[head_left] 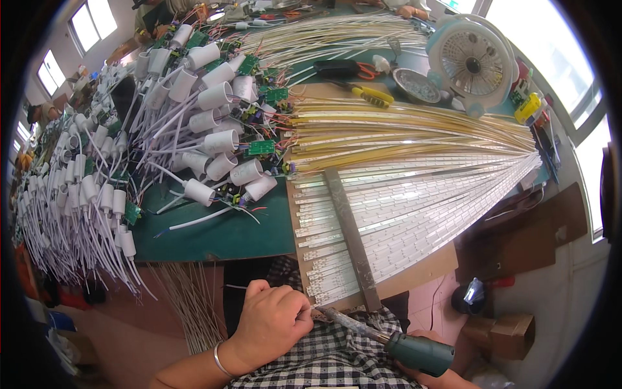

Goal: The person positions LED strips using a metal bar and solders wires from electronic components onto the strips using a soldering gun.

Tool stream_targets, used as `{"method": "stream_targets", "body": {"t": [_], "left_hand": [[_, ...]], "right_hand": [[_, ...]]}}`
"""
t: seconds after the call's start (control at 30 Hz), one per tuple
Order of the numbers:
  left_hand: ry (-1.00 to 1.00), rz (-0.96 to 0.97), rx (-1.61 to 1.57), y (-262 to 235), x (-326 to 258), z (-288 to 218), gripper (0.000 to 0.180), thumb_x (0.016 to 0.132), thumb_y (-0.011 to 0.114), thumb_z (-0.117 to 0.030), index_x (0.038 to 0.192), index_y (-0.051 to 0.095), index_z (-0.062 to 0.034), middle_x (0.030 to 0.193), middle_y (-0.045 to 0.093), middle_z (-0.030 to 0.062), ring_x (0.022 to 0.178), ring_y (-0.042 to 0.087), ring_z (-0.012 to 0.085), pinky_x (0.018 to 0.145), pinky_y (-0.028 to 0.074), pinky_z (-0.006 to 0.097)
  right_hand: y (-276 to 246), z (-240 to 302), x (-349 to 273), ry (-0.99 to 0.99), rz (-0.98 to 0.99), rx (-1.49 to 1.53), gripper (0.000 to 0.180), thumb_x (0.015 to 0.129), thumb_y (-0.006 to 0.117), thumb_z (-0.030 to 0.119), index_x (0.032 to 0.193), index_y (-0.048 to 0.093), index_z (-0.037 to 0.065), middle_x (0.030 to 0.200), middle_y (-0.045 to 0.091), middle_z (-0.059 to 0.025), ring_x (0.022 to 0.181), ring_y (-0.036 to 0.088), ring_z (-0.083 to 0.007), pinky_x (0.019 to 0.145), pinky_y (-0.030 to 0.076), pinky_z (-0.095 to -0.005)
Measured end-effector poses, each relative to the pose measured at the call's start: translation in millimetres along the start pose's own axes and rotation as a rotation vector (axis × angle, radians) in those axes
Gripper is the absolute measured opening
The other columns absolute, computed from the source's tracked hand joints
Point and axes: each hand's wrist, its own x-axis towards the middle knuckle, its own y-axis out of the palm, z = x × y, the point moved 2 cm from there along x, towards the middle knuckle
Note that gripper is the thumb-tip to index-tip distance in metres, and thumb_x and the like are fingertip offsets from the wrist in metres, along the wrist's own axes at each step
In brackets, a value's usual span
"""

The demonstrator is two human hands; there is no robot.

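My left hand [272,318] is closed in a pinch at the near corner of the LED strips [408,207]. A thin grey wire [234,286] pokes out from the left side of that hand; its other end is hidden by the fingers. My right hand [424,337] grips a soldering iron [418,353] with a dark green handle, and its fingers are partly hidden behind it. The iron's tip points left and meets the strip ends beside my left fingertips. Across the white strips lies a flat brown bar [350,240], with cardboard [414,272] beneath them.
White cylindrical lamp caps [217,97] with cables and green circuit boards [261,147] heap on the green table [214,230] at left. Yellow-handled pliers [372,96], a metal dish [416,86] and a fan [473,65] stand farther back. Cardboard boxes [512,336] sit on the floor at right.
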Motion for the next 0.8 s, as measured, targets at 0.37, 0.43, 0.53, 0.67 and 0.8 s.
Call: {"method": "stream_targets", "body": {"t": [0.37, 0.43, 0.53, 0.67, 0.8], "left_hand": [[0.001, 0.039, 0.032, -2, 1, -2, 0.015, 0.066, 0.068, -0.007, 0.068, 0.053, -0.0092, 0.062, 0.05, 0.0018, 0.058, 0.05, 0.0197, 0.07, 0.034, 0.034], [0.006, 0.037, 0.03, -2, 1, -3, 0.015, 0.066, 0.068, -0.007, 0.068, 0.053, -0.0091, 0.062, 0.05, 0.002, 0.058, 0.05, 0.0201, 0.07, 0.034, 0.034], [0.017, 0.042, 0.04, -1, 2, -3, 0.014, 0.066, 0.067, -0.007, 0.068, 0.053, -0.009, 0.062, 0.05, 0.0023, 0.058, 0.05, 0.0204, 0.07, 0.034, 0.034], [0.006, 0.055, 0.034, -1, 2, -2, 0.014, 0.066, 0.067, -0.007, 0.068, 0.053, -0.0089, 0.062, 0.05, 0.0025, 0.058, 0.05, 0.0207, 0.07, 0.034, 0.034], [0.006, 0.054, 0.046, -1, 3, -3, 0.014, 0.066, 0.067, -0.007, 0.068, 0.053, -0.0088, 0.062, 0.05, 0.0026, 0.057, 0.05, 0.0208, 0.069, 0.034, 0.034]], "right_hand": [[8, -9, 2, -0.037, 0.031, -0.042, 0.031, 0.078, 0.071, 0.017, 0.102, 0.06, 0.001, 0.098, 0.059, -0.0143, 0.09, 0.056, -0.0294, 0.081, 0.044, -0.0377], [9, -12, 1, -0.044, 0.039, 0.006, 0.031, 0.078, 0.07, 0.018, 0.102, 0.06, 0.001, 0.099, 0.059, -0.0143, 0.091, 0.056, -0.0297, 0.082, 0.044, -0.0382], [11, -16, -3, -0.091, 0.015, -0.034, 0.031, 0.078, 0.07, 0.018, 0.102, 0.06, 0.002, 0.099, 0.059, -0.0143, 0.09, 0.056, -0.0303, 0.081, 0.044, -0.0381], [-1, 6, 1, -0.009, 0.002, -0.019, 0.037, 0.074, 0.072, 0.012, 0.105, 0.056, -0.001, 0.093, 0.06, -0.0116, 0.087, 0.059, -0.0242, 0.077, 0.047, -0.0353], [-1, 4, 0, 0.0, -0.037, -0.068, 0.037, 0.075, 0.069, 0.011, 0.107, 0.054, -0.001, 0.088, 0.061, -0.008, 0.079, 0.06, -0.0178, 0.07, 0.049, -0.0317]]}}
